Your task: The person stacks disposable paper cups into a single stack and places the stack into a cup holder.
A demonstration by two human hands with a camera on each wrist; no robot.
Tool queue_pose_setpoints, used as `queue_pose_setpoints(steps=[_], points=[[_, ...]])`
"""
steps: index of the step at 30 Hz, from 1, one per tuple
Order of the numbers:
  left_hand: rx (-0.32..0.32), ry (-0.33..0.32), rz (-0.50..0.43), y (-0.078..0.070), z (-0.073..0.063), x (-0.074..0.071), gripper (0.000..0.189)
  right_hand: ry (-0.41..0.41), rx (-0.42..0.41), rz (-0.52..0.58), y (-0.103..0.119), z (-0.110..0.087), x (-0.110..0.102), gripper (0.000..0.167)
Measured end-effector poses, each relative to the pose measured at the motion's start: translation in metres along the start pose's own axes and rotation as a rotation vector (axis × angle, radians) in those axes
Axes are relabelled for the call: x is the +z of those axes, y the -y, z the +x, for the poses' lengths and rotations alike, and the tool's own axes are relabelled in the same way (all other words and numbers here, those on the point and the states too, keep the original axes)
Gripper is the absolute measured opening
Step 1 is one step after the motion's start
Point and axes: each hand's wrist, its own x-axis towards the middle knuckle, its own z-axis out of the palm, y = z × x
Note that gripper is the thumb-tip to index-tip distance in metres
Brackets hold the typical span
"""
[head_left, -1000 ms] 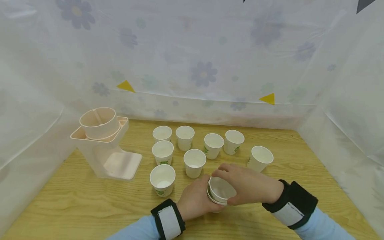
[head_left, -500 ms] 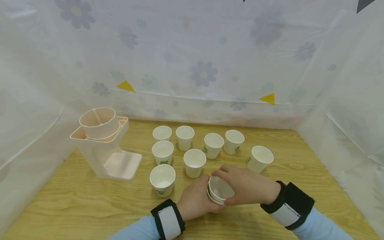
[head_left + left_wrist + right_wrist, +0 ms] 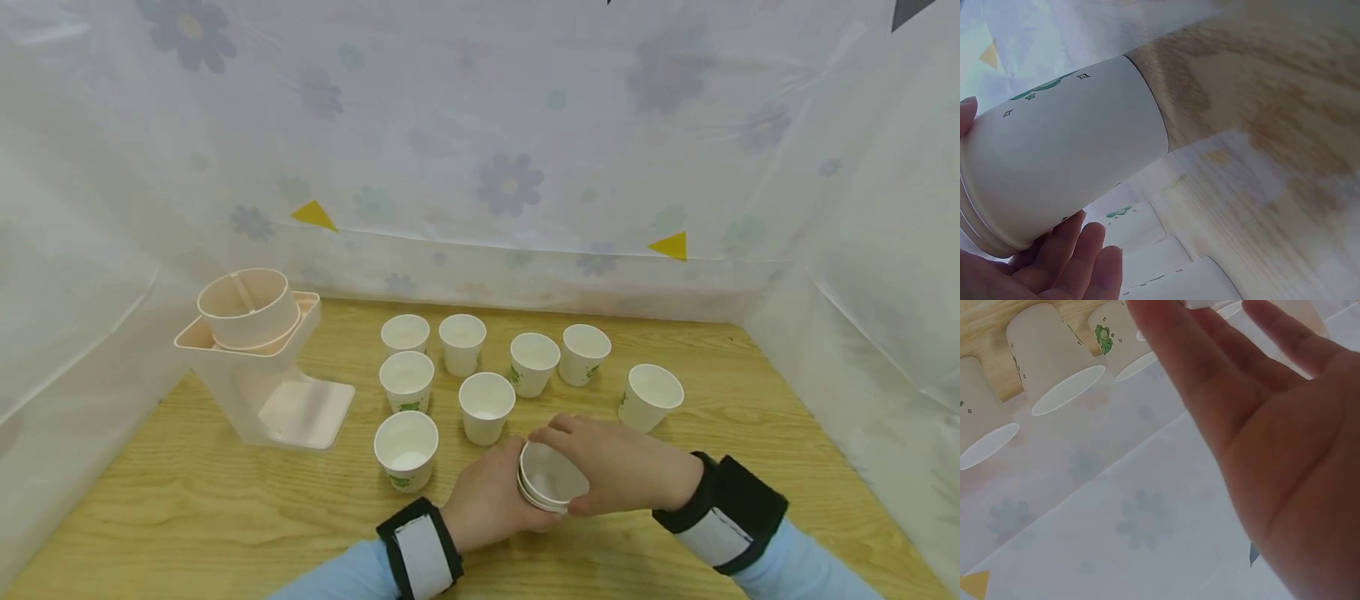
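Note:
Near the front middle of the table, my left hand (image 3: 495, 497) grips a stack of nested white paper cups (image 3: 1066, 144) from its left side. In the left wrist view several rims lie close together, and the outer cup carries a green print. My right hand (image 3: 618, 462) reaches over from the right and pinches the rim of the top paper cup (image 3: 553, 473), its fingers at the far edge and its thumb at the near edge. The right wrist view shows mostly the palm (image 3: 1285, 444), with only a sliver of white rim at the fingertips.
Several single paper cups (image 3: 487, 408) stand upright beyond and left of my hands, one cup (image 3: 651, 396) just behind my right hand. A cream-coloured stand with a round hopper (image 3: 251, 312) is at the left. White flowered sheeting (image 3: 480, 125) encloses the table (image 3: 225, 517).
The top cup and my right hand have shifted slightly left, and the cup's rim sits closer to the rims beneath it. My left hand and the standing cups have stayed in place.

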Motion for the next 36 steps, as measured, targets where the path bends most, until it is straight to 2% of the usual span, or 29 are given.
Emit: queue_pose_setpoints(steps=[8, 17, 30, 36], points=[[-0.004, 0.005, -0.005, 0.001, 0.001, 0.001, 0.063, -0.023, 0.004, -0.012, 0.0, 0.001, 0.003, 0.065], [0.013, -0.015, 0.001, 0.003, 0.002, 0.002, 0.062, -0.09, 0.002, -0.038, -0.002, 0.003, 0.01, 0.062], [0.001, -0.001, -0.032, 0.002, 0.001, 0.001, 0.063, -0.094, 0.043, -0.027, -0.003, 0.007, 0.014, 0.061], [0.011, 0.0, -0.034, 0.002, 0.0, 0.0, 0.063, -0.072, 0.076, 0.033, -0.006, 0.005, 0.014, 0.063]])
